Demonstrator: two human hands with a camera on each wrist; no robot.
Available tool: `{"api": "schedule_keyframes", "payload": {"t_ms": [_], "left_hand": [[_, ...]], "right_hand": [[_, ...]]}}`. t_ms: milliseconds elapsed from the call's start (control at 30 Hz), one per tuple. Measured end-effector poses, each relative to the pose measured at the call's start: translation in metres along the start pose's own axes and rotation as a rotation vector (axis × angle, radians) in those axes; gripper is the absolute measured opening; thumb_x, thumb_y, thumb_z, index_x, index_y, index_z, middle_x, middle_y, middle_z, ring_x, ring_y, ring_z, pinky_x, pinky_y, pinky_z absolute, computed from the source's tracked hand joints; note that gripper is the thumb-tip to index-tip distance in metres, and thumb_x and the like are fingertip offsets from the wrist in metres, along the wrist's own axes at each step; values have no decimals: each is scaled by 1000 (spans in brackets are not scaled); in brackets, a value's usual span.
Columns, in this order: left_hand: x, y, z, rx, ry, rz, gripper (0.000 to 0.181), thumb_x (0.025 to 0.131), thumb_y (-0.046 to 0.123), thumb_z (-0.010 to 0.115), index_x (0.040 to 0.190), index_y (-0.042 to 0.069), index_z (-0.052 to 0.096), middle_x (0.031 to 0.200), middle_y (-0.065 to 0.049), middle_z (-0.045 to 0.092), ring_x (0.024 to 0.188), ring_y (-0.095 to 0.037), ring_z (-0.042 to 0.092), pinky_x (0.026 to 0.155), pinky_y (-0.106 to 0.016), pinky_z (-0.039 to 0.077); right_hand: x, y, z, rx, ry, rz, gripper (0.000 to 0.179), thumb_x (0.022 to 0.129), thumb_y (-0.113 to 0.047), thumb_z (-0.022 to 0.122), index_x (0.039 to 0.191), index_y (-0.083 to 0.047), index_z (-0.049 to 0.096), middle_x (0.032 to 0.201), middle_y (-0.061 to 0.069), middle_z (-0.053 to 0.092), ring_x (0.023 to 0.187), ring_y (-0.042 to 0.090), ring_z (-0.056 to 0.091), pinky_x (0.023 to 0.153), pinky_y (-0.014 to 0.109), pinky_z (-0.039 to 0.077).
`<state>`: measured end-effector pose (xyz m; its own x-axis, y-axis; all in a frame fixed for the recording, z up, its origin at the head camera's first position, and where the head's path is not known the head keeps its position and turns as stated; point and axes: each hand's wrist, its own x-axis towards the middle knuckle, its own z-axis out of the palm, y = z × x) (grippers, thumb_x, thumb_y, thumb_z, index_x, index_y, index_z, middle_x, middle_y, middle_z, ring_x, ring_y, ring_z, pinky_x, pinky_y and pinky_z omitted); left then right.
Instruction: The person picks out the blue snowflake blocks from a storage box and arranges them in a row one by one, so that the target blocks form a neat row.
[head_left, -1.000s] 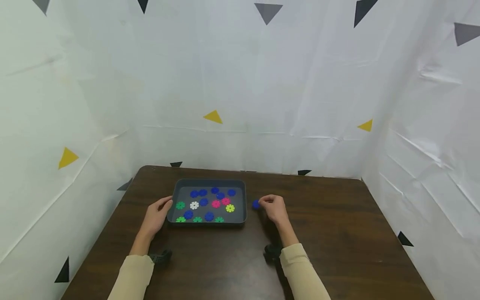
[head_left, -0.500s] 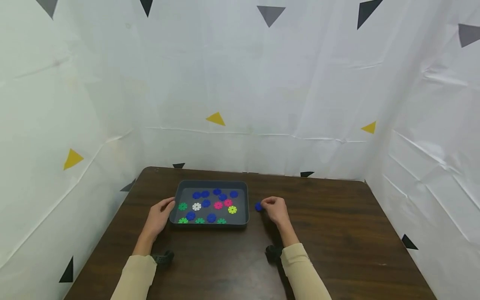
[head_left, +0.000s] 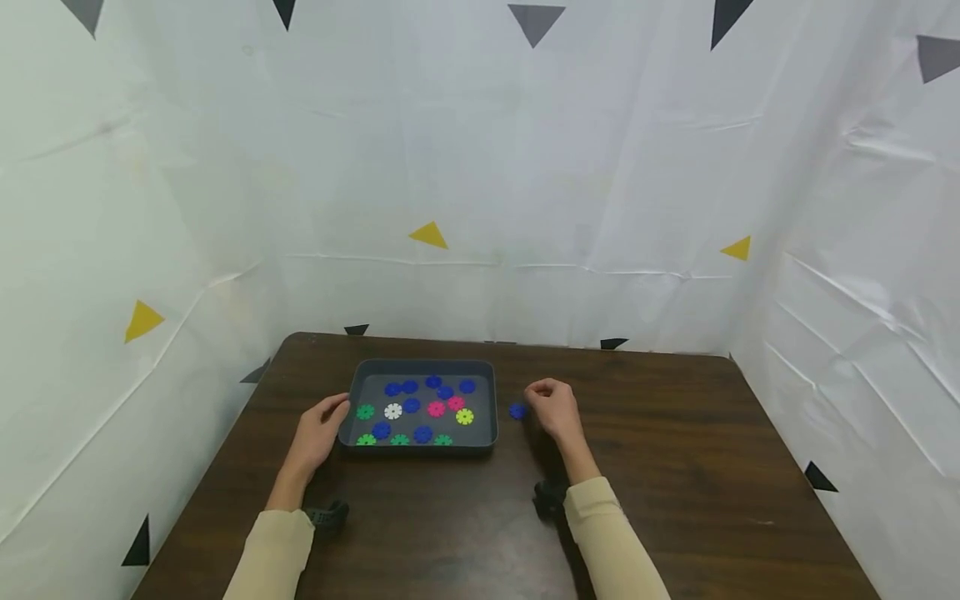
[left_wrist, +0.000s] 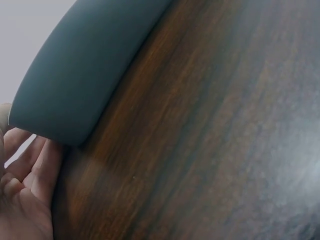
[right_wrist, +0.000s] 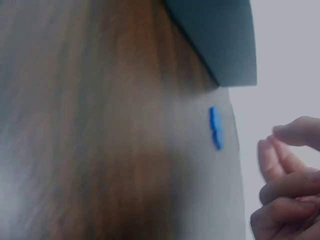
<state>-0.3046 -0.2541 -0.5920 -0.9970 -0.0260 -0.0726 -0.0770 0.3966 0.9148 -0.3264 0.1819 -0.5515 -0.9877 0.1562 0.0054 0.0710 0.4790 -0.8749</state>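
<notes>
A dark grey tray (head_left: 417, 450) on the table holds several notched plastic discs in blue, green, pink, white and yellow. My left hand (head_left: 315, 437) grips the tray's left edge, its fingers against the outer wall (left_wrist: 60, 90) in the left wrist view. One blue disc (head_left: 517, 412) lies flat on the table, just right of the tray. Close beside and above that blue disc (right_wrist: 216, 128) hovers my right hand (head_left: 553, 408), with thumb and fingertips drawn near each other and nothing seen between them.
The brown wooden table (head_left: 675, 467) extends to the right and in front of the tray. White sheeting (head_left: 600, 167) with black, grey and yellow triangles stands behind and at both sides. A dark wrist device (head_left: 550, 500) sits below the right wrist.
My right hand has let go of the blue disc and lifted slightly up and to the right; the disc stays on the table. My left hand has stayed at the tray.
</notes>
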Motion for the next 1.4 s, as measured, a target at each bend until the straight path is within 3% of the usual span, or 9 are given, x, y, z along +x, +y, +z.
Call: {"api": "schedule_keyframes", "payload": {"t_ms": [200, 400, 600, 867, 1033, 1400], "left_hand": [[4, -1, -1, 3, 14, 8, 59, 115, 45, 50, 161, 9, 47, 167, -20, 45, 156, -41, 41, 128, -63, 34], [1, -2, 2, -17, 31, 3, 57, 114, 45, 51, 159, 9, 50, 165, -20, 48, 154, -40, 43, 128, -62, 36], [0, -4, 4, -28, 41, 2, 53, 115, 40, 52, 158, 9, 52, 165, -20, 49, 154, -40, 44, 127, -61, 37], [5, -8, 1, -23, 27, -10, 55, 114, 43, 53, 158, 10, 52, 165, -19, 49, 153, -39, 45, 128, -62, 36], [7, -9, -1, -3, 10, -29, 57, 113, 47, 53, 159, 13, 52, 166, -18, 48, 153, -39, 45, 128, -62, 36], [-1, -8, 1, -6, -4, -29, 57, 113, 48, 54, 158, 14, 53, 163, -17, 52, 149, -37, 49, 127, -61, 37]], "right_hand": [[12, -14, 12, 28, -32, -139, 24, 104, -24, 70, 114, -4, 79, 118, 15, 77, 114, 32, 69, 103, 53, 56], [18, -23, 28, -18, -87, -222, 19, 102, -22, 73, 113, -7, 80, 116, 11, 78, 114, 30, 70, 102, 54, 58], [23, -30, 42, -105, -128, -207, 17, 102, -26, 74, 113, -15, 80, 123, 8, 78, 109, 29, 70, 94, 52, 59], [32, -34, 51, -260, -246, -239, 28, 101, -28, 77, 126, -15, 78, 131, 7, 76, 123, 33, 70, 103, 56, 58], [37, -34, 55, -373, -294, -270, 34, 101, -30, 77, 134, -19, 76, 138, 6, 74, 128, 35, 69, 101, 57, 59], [34, -29, 67, -454, -306, -244, 39, 101, -32, 76, 138, -19, 73, 147, 8, 69, 136, 38, 64, 109, 63, 53]]}}
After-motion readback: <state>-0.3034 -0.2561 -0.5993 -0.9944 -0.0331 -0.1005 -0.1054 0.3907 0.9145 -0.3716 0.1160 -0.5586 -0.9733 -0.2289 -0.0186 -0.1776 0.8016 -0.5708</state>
